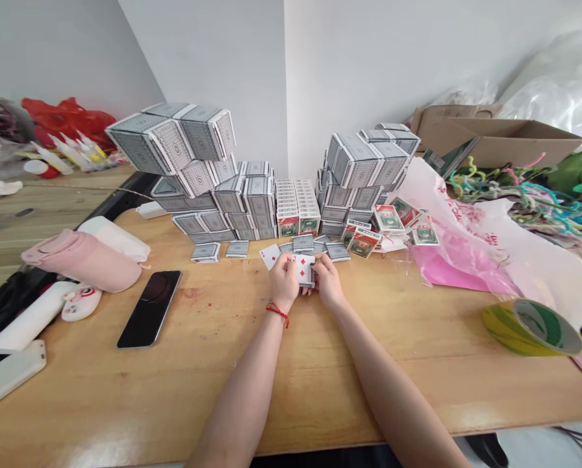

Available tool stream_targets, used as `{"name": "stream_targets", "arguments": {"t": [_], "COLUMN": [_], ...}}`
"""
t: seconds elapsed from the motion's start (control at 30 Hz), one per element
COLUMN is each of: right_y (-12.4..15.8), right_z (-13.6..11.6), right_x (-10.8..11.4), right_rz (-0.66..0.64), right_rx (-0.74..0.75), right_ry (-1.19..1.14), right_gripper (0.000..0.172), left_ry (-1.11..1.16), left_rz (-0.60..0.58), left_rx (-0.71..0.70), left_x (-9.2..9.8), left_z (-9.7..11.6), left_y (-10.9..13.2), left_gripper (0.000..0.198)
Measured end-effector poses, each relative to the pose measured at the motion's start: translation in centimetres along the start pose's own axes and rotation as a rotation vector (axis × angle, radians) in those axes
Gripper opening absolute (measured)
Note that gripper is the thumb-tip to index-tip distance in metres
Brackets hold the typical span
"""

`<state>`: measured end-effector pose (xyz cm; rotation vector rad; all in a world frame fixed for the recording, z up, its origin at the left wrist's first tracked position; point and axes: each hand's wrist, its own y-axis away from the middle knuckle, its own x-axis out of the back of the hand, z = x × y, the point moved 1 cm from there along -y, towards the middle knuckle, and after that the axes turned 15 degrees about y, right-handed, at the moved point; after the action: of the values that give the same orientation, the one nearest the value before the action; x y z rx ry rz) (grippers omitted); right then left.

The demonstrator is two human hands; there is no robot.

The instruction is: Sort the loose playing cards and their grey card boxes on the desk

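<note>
My left hand [284, 281] and my right hand [326, 279] are closed on a small stack of playing cards [303, 271] between them. The top card faces up and shows red diamonds with a 3 in the corner. Another face-up card [270, 255] with red diamonds sticks out just beyond my left fingers; whether my left hand grips it I cannot tell. Several face-down cards [303, 243] with patterned grey backs lie right past my hands. A red string bracelet [278, 313] circles my left wrist.
Patterned grey card bundles are piled in a left stack [213, 195] and a right stack [354, 175], with boxed decks [298, 208] between. Loose card boxes [365, 241] lie right of centre. A phone [149, 309], a pink pouch-like item [84, 260] and a tape roll [532, 327] rest on the table.
</note>
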<state>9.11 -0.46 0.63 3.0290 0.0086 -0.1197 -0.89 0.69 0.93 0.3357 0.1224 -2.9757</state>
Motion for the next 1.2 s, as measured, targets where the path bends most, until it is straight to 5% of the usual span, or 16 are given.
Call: {"name": "stream_targets", "arguments": {"t": [1.2], "right_y": [0.0], "right_z": [-0.1], "right_x": [-0.1], "right_rz": [0.065], "right_rx": [0.091], "right_ry": [0.084], "right_gripper": [0.013], "left_ry": [0.127], "left_rz": [-0.014], "left_rx": [-0.011], "left_x": [-0.1], "left_z": [0.0], "left_y": [-0.2], "left_gripper": [0.011]}}
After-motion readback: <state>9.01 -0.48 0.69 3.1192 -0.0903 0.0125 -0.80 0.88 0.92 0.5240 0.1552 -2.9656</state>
